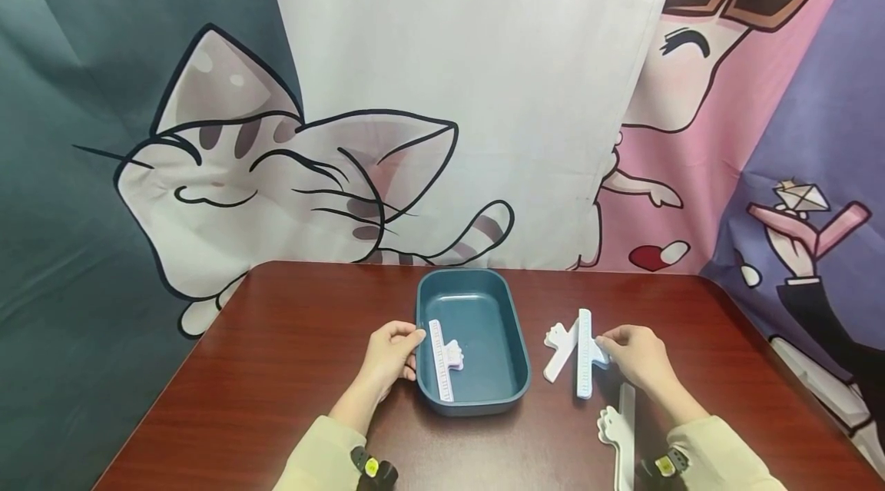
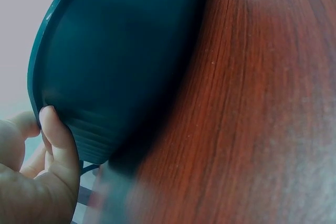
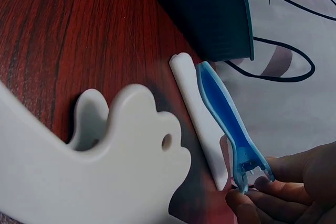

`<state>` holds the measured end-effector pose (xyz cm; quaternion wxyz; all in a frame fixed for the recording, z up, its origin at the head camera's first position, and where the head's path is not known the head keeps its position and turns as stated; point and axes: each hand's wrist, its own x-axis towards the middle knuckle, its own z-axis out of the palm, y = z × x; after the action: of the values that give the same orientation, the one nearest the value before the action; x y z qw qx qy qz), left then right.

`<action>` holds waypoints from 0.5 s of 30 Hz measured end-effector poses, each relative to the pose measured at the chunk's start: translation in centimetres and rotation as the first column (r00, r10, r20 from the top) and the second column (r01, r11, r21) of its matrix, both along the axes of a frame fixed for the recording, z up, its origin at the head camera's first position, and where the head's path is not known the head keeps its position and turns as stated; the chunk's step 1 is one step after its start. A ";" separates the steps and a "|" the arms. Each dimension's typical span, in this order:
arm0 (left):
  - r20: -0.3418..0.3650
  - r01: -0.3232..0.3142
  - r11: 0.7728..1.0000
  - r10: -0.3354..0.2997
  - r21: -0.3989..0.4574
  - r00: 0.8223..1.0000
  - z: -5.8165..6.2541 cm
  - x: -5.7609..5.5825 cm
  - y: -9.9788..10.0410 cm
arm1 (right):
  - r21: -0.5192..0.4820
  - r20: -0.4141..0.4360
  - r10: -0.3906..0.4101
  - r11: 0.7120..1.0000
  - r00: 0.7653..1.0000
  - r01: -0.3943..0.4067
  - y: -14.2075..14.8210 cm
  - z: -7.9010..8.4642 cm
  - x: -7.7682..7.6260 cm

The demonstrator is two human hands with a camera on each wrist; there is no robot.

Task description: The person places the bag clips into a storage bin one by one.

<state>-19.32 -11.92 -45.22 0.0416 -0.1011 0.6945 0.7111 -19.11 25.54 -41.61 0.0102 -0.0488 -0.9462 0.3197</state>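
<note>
My left hand (image 1: pixel 389 355) pinches the left rim of a dark teal plastic bin (image 1: pixel 487 337), thumb over the edge and fingers against the outer wall (image 2: pixel 115 66). Inside the bin, along its left side, lies a pale lilac bag clip (image 1: pixel 441 364) with a paw-shaped handle. To the right of the bin, my right hand (image 1: pixel 638 356) pinches a light blue bag clip (image 1: pixel 584 356) by its paw end; its long bar points toward the bin in the right wrist view. Just beside this clip, a white clip (image 1: pixel 560 351) lies on the table.
Closer to the front, another white paw clip (image 1: pixel 625 429) lies below my right hand and looms large in the right wrist view. The reddish-brown wooden table (image 1: pixel 297 368) ends at a cartoon-printed cloth (image 1: pixel 484 91) hanging behind it.
</note>
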 end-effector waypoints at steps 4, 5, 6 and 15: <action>0.001 0.002 1.000 -0.002 0.008 1.000 0.1 0.0 0.0 | 0.002 -0.016 0.008 1.000 1.000 -0.008 -0.2 0.0 -0.1; 0.000 0.003 1.000 -0.003 0.011 1.000 0.2 0.0 0.1 | 0.001 -0.019 0.010 1.000 1.000 -0.010 -0.2 0.0 -0.1; -0.001 0.004 1.000 -0.004 0.015 1.000 0.3 0.0 0.1 | 0.001 -0.020 0.012 1.000 1.000 -0.012 -0.3 0.0 -0.1; -0.006 -0.001 1.000 0.001 0.009 1.000 0.5 0.2 0.1 | -0.007 -0.017 0.029 1.000 0.999 -0.029 -0.8 0.2 -0.3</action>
<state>-19.09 -11.83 -44.67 0.0399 -0.0991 0.6913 0.7146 -19.45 24.76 -41.36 0.0136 -0.0325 -0.9455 0.3238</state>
